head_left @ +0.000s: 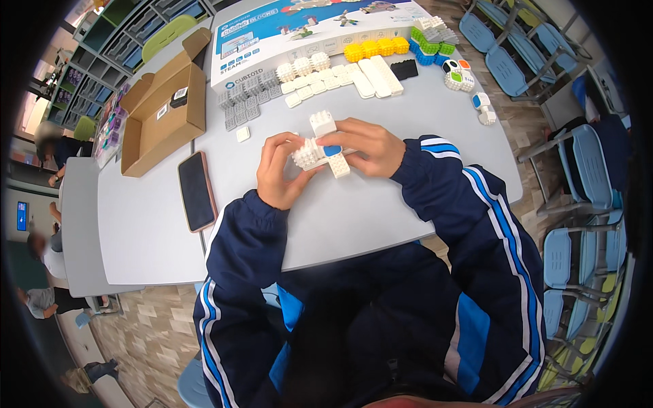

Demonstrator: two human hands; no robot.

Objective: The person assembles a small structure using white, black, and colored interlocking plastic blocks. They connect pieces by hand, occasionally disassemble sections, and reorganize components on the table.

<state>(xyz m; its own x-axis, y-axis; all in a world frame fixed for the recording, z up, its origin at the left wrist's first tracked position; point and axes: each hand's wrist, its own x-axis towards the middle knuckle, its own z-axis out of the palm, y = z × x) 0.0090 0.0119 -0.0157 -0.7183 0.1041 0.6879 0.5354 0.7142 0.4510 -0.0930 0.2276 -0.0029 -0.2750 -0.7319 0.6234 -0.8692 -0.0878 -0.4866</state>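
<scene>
Between my two hands, just above the table, is an assembly of white building blocks (338, 166) with studded faces and one blue-faced part (332, 150). My left hand (277, 170) grips its studded left end, thumb below and fingers curled over the top. From the other side my right hand (374, 147) pinches it, fingers near the white block (322, 123) that sticks up at the far end. Parts of the assembly are hidden behind my fingers. A loose white square plate (243, 134) lies beyond my left hand.
Grey blocks (258, 85), white plates (375, 76), yellow blocks (376, 48) and green and blue blocks (432, 47) line the big product box (235, 44). A brown cardboard box (194, 115) and a phone (196, 192) lie left. White modules (483, 107) sit right; blue chairs (507, 68) stand beyond.
</scene>
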